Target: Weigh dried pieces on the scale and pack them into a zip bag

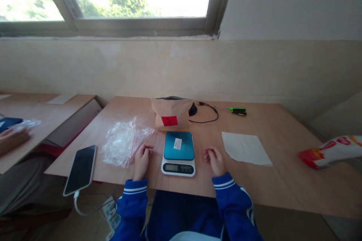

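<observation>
A kitchen scale (178, 153) with a blue top plate and a white base lies between my two hands. A small white label and a few dark specks are on its plate; I cannot read its display. To its left, my left hand (142, 160) rests on the table with curled fingers, close beside a pile of clear zip bags (120, 141). My right hand (215, 160) is loosely closed on the table to the right of the scale. Nothing shows in either hand. Behind the scale stands a brown paper pouch (169, 109) with a red label.
A white paper sheet (246, 148) lies to the right. Farther back are a black cable (207, 121) and two screwdrivers (238, 111). A phone (80, 169) with a white cable overhangs the front left edge. A red-and-white package (333, 151) is at far right; another person's hand (14, 139) rests on the neighbouring table.
</observation>
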A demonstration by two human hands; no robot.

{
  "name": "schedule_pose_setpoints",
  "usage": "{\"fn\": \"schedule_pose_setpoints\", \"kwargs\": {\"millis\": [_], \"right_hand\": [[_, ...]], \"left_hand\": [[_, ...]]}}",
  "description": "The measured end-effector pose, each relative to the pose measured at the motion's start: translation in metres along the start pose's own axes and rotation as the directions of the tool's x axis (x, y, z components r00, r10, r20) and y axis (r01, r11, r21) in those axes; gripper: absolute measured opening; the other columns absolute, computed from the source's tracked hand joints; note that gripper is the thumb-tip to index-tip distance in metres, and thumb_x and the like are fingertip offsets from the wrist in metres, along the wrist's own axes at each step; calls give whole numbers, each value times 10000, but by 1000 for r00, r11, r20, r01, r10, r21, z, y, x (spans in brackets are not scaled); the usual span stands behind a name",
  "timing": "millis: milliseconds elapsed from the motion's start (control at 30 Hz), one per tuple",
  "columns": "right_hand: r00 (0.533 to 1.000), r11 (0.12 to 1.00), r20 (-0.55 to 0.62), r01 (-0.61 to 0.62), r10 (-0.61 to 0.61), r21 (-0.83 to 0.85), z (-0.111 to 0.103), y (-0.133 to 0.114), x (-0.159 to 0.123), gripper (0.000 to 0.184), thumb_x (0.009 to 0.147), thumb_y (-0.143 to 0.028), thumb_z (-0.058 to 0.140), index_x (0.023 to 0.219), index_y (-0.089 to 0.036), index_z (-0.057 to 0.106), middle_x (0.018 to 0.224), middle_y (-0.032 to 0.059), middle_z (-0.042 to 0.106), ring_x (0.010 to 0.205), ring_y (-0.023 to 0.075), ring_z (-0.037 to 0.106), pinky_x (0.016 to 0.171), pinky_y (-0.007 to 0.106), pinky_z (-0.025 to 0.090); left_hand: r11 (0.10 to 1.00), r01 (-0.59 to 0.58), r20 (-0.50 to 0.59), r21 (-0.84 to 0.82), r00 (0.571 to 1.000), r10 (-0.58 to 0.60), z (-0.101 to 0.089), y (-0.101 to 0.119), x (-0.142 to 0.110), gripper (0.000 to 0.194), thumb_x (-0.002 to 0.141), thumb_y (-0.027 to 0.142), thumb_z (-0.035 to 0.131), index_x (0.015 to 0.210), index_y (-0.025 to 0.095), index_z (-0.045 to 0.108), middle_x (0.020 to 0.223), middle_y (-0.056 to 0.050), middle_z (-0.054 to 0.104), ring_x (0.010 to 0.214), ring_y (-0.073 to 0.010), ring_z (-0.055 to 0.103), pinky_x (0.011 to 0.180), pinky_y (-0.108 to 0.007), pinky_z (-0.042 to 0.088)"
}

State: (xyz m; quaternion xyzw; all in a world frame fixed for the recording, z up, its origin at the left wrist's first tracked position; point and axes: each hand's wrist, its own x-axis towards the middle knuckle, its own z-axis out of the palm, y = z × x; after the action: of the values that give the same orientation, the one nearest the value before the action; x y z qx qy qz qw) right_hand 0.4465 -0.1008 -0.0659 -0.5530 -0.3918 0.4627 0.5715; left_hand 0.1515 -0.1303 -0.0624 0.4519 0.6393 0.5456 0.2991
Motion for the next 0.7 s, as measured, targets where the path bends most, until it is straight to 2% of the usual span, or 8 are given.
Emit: {"fn": "schedule_pose_setpoints", "kwargs": {"millis": [233, 433, 567, 700], "right_hand": [[998, 998, 60, 26, -23, -54, 4, 0, -6, 408, 643, -583, 653, 680, -178, 620, 580, 9, 589, 467, 101, 487, 425, 216, 404], [994, 992, 95, 68, -58, -104, 4, -1, -6, 392, 667, -566, 624, 685, -175, 642, 591, 20, 588, 490, 117, 499, 458, 241, 416], [991, 988, 99, 103, -91, -113, 5, -3, -7, 381, 686, -560, 610, 678, -181, 637, 578, 22, 583, 484, 125, 494, 450, 247, 412], [987, 985, 100, 136, -126, -102, 7, -3, -11, 338, 706, -522, 597, 678, -186, 627, 584, 27, 596, 476, 132, 486, 437, 253, 399]], "left_hand": [[982, -124, 81, 143, 990, 114, 0, 1, -2, 189, 783, 249, 451, 793, 180, 627, 731, -13, 616, 694, -177, 579, 662, -297, 455], [981, -143, 22, 130, 990, 141, 4, 12, -4, 198, 811, 221, 427, 850, 183, 617, 724, -4, 597, 643, -154, 563, 612, -279, 446], [956, -268, 52, 123, 963, 264, 7, 47, 4, 193, 874, 224, 429, 898, 180, 615, 853, -25, 609, 673, -130, 581, 625, -267, 463], [883, -448, -3, 141, 892, 453, 15, 103, 24, 193, 900, 180, 440, 977, 198, 617, 969, -28, 568, 703, -97, 577, 656, -245, 490]]}}
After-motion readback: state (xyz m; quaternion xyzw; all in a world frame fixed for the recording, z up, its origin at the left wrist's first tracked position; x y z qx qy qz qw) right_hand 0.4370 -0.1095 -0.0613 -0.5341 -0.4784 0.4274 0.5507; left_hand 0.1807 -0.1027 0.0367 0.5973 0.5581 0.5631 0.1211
